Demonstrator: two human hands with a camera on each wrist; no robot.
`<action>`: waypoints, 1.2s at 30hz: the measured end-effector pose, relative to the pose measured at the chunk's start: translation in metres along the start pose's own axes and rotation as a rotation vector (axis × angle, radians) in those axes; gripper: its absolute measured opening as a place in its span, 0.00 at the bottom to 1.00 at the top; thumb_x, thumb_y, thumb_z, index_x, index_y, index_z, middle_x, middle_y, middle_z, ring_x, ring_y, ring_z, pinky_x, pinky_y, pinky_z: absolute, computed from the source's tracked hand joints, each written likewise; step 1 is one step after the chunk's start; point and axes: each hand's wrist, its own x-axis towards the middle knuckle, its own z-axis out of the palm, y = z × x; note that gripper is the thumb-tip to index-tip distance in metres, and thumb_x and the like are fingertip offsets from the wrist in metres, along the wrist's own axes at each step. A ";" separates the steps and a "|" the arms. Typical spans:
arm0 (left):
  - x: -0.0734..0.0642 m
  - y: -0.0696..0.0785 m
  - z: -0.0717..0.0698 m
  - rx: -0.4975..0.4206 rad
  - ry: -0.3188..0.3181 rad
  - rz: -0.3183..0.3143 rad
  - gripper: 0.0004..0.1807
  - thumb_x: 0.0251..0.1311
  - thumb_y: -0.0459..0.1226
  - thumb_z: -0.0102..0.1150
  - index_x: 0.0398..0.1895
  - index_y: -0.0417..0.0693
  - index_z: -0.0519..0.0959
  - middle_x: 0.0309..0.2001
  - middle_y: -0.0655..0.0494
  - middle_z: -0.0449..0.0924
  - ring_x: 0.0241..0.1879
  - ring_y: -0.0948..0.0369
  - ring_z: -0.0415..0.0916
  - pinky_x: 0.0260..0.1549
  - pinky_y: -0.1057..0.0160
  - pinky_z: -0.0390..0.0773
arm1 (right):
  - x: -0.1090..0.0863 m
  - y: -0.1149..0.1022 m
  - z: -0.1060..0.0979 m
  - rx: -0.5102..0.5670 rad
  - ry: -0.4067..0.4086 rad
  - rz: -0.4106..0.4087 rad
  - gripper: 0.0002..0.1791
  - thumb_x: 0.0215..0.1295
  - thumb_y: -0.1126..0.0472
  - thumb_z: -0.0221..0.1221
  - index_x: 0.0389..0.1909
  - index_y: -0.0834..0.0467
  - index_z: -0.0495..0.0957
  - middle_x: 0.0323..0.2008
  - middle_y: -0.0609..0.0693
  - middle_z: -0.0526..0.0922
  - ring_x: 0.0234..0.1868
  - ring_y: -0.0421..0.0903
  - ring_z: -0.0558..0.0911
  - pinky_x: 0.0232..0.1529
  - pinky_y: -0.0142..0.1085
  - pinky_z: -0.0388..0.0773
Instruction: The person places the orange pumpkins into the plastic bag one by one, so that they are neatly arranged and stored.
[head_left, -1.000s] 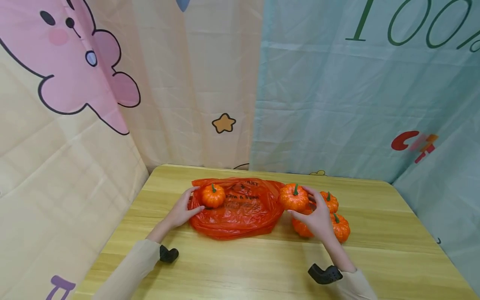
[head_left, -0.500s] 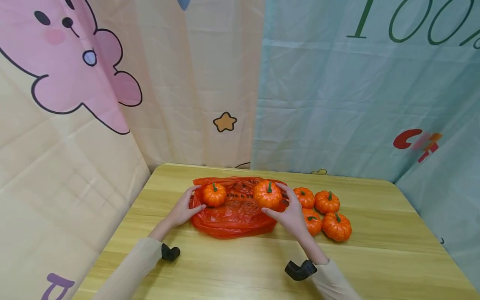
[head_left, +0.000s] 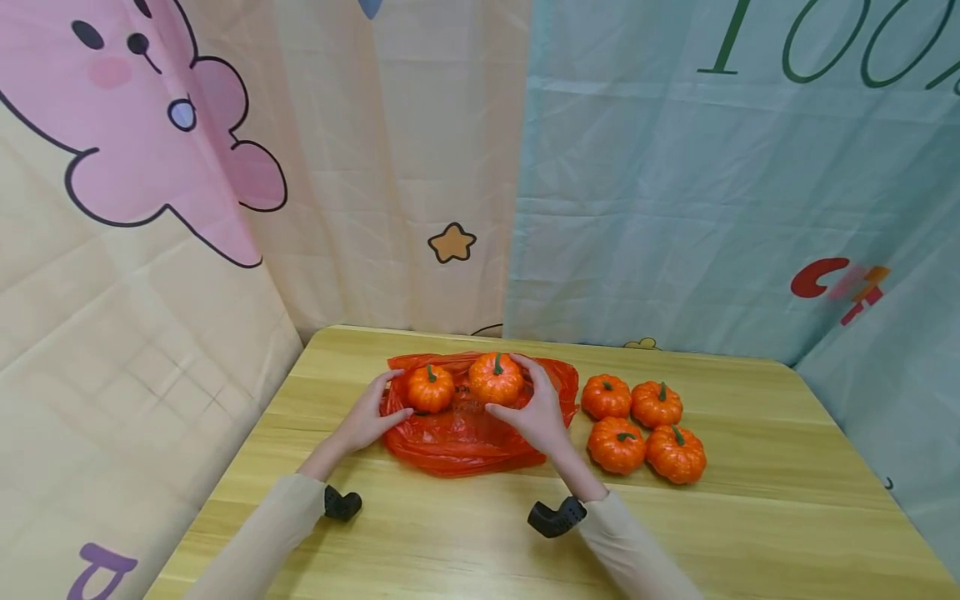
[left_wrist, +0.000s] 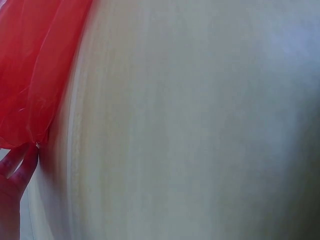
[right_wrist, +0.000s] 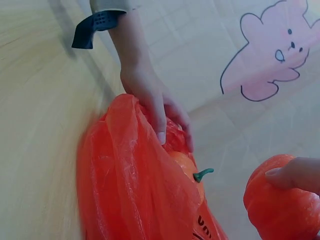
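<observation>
A red plastic bag (head_left: pixel 465 446) with dark print lies on the table, a small orange pumpkin (head_left: pixel 430 389) with a green stem at its left end. My left hand (head_left: pixel 365 418) is at that end, thumb and fingers around the bag's edge beside this pumpkin. In the left wrist view, fingertips (left_wrist: pixel 31 156) meet the bag's rim. My right hand (head_left: pixel 538 419) holds a second pumpkin (head_left: pixel 495 379) over the middle of the bag. The right wrist view shows my thumb (right_wrist: pixel 295 172) across its side, apart from the pumpkin at the bag's mouth (right_wrist: pixel 186 164).
Several more orange pumpkins (head_left: pixel 617 446) sit in a cluster on the table right of the bag. Patterned cloth (head_left: pixel 360 208) hangs behind the wooden table (head_left: pixel 450 533) and along both its sides.
My right hand has carried its pumpkin leftward from beside the cluster to over the bag, close to the other pumpkin. My left hand has stayed at the bag's left end.
</observation>
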 end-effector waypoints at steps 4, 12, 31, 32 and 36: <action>0.000 -0.001 0.000 0.008 -0.001 0.005 0.39 0.60 0.43 0.63 0.69 0.42 0.57 0.68 0.37 0.59 0.66 0.40 0.61 0.63 0.38 0.63 | 0.009 0.001 0.010 0.012 -0.007 0.023 0.43 0.45 0.63 0.74 0.65 0.56 0.66 0.62 0.57 0.69 0.60 0.56 0.72 0.58 0.52 0.75; 0.002 0.000 0.000 -0.008 -0.005 -0.010 0.38 0.60 0.41 0.64 0.69 0.42 0.58 0.68 0.37 0.59 0.65 0.41 0.61 0.63 0.38 0.63 | 0.025 0.005 0.026 0.040 -0.011 0.051 0.42 0.46 0.64 0.73 0.64 0.59 0.66 0.60 0.60 0.70 0.59 0.58 0.73 0.58 0.52 0.75; 0.000 -0.001 0.001 0.005 -0.003 -0.003 0.38 0.60 0.42 0.64 0.70 0.43 0.57 0.69 0.37 0.59 0.66 0.41 0.62 0.63 0.39 0.64 | 0.041 0.027 0.049 0.029 -0.015 0.153 0.41 0.45 0.63 0.74 0.63 0.59 0.68 0.59 0.62 0.73 0.59 0.59 0.74 0.60 0.54 0.72; 0.000 0.000 0.001 0.008 -0.004 -0.005 0.39 0.59 0.42 0.64 0.70 0.43 0.57 0.69 0.37 0.59 0.66 0.41 0.62 0.63 0.39 0.64 | 0.041 0.028 0.050 0.020 -0.014 0.153 0.41 0.45 0.63 0.74 0.63 0.59 0.68 0.59 0.62 0.73 0.59 0.59 0.73 0.60 0.54 0.72; -0.001 0.000 0.001 0.018 -0.005 -0.002 0.38 0.60 0.41 0.64 0.69 0.42 0.57 0.68 0.37 0.60 0.65 0.41 0.63 0.63 0.39 0.64 | 0.041 0.037 0.052 0.001 -0.014 0.172 0.41 0.46 0.62 0.74 0.63 0.59 0.67 0.60 0.61 0.71 0.60 0.59 0.72 0.61 0.54 0.71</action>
